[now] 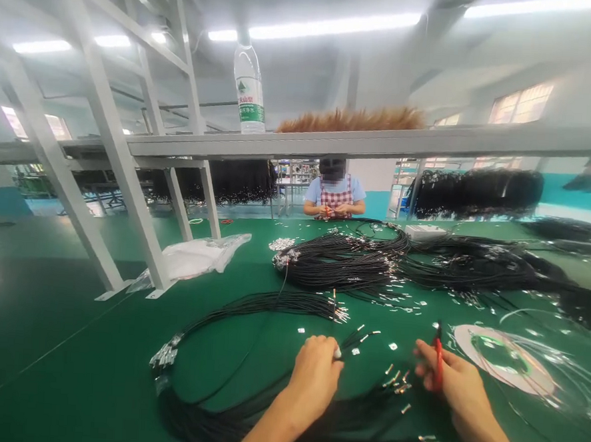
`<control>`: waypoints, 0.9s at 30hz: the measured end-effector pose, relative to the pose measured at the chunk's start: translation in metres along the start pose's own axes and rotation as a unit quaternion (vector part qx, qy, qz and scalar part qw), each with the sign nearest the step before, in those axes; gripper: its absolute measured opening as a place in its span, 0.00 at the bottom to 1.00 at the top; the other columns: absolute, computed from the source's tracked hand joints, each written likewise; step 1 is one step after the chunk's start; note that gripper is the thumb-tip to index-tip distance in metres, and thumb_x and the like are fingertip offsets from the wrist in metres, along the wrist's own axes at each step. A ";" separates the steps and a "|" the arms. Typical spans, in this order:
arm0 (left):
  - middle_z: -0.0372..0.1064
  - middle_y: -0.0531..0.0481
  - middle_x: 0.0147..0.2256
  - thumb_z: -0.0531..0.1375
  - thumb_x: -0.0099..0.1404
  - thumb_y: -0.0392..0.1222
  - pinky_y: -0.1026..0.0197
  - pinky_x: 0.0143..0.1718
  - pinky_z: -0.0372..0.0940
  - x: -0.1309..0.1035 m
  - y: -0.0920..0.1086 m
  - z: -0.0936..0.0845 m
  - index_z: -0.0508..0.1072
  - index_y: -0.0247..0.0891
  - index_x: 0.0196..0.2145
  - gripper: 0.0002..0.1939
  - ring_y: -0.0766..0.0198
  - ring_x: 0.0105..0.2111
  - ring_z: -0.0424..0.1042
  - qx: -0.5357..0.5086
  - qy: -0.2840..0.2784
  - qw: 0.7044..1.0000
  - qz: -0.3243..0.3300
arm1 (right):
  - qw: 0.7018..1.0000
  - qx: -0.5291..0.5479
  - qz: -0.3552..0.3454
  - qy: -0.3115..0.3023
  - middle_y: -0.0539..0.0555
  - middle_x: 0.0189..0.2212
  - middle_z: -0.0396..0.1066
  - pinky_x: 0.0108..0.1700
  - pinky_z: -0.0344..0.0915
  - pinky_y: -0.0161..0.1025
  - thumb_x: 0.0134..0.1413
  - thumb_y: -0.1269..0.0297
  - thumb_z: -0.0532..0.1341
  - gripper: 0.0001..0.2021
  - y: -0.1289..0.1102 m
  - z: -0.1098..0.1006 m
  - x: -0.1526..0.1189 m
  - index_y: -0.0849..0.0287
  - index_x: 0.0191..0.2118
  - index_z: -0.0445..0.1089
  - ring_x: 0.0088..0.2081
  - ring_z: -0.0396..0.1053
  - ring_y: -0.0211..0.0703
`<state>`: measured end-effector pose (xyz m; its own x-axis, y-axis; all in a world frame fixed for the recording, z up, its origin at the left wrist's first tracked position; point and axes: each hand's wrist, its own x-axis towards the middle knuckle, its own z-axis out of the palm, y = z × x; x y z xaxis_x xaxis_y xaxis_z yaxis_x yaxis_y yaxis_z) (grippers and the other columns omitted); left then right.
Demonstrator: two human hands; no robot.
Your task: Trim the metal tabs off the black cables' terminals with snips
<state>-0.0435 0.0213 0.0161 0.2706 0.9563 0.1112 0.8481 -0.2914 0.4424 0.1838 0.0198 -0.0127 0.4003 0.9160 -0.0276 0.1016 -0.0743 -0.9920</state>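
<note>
My left hand [316, 372] is closed around a thin black cable [334, 313], whose bare copper-coloured end points up above my fingers. A small white piece shows at my fingertips. On the right, my right hand [453, 381] grips red-handled pliers [437, 363] with the dark tip pointing up and away; whether the jaws are apart I cannot tell. Beneath my hands lies a bundle of black cables [223, 420] with metal-tipped ends. A second, curved cable bunch [270, 301] lies beyond my left hand, its tips close to the held cable.
A large cable heap [343, 260] covers the green table [82, 341] further back. White scraps lie scattered about. At right is a round white disc [468, 338] with thin strands. A metal rack [121, 204] stands left, carrying a water bottle [250, 91]. A co-worker [334, 197] sits opposite.
</note>
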 end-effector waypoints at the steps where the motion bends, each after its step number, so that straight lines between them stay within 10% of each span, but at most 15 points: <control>1: 0.69 0.46 0.36 0.56 0.59 0.35 0.59 0.41 0.58 0.000 -0.001 0.004 0.71 0.37 0.34 0.05 0.57 0.39 0.66 0.009 -0.001 1.000 0.004 | 1.000 0.016 0.006 0.003 0.49 0.14 0.66 0.19 0.54 0.36 0.40 0.41 0.61 0.24 0.003 0.001 0.000 0.62 0.28 0.66 0.14 0.59 0.35; 9: 0.66 0.46 0.36 0.50 0.62 0.31 0.56 0.46 0.56 0.002 -0.004 0.015 0.67 0.37 0.31 0.08 0.58 0.39 0.63 0.010 0.051 0.999 0.015 | 0.999 0.041 -0.004 -0.007 0.47 0.17 0.68 0.20 0.54 0.35 0.38 0.45 0.64 0.22 -0.022 0.005 -0.021 0.60 0.30 0.68 0.16 0.59 0.35; 17: 0.66 0.54 0.27 0.51 0.64 0.37 0.65 0.31 0.59 -0.004 0.027 -0.002 0.64 0.38 0.36 0.04 0.67 0.28 0.65 -0.354 -0.048 0.934 0.029 | 0.992 0.087 -0.023 -0.091 0.52 0.23 0.73 0.18 0.52 0.34 0.42 0.46 0.64 0.22 -0.034 0.014 -0.040 0.62 0.35 0.72 0.18 0.61 0.37; 27: 0.67 0.47 0.38 0.55 0.59 0.32 0.58 0.44 0.57 -0.010 0.015 0.020 0.71 0.39 0.34 0.07 0.58 0.41 0.64 -0.070 -0.026 0.995 0.065 | 0.994 0.103 -0.031 -0.003 0.50 0.18 0.70 0.19 0.52 0.33 0.43 0.50 0.65 0.17 -0.035 0.002 -0.039 0.62 0.28 0.71 0.17 0.59 0.34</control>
<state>-0.0247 0.0066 0.0042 0.4003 0.9068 0.1322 0.7333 -0.4035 0.5472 0.1623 -0.0127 0.0231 0.3936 0.9186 0.0350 -0.0633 0.0651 -0.9959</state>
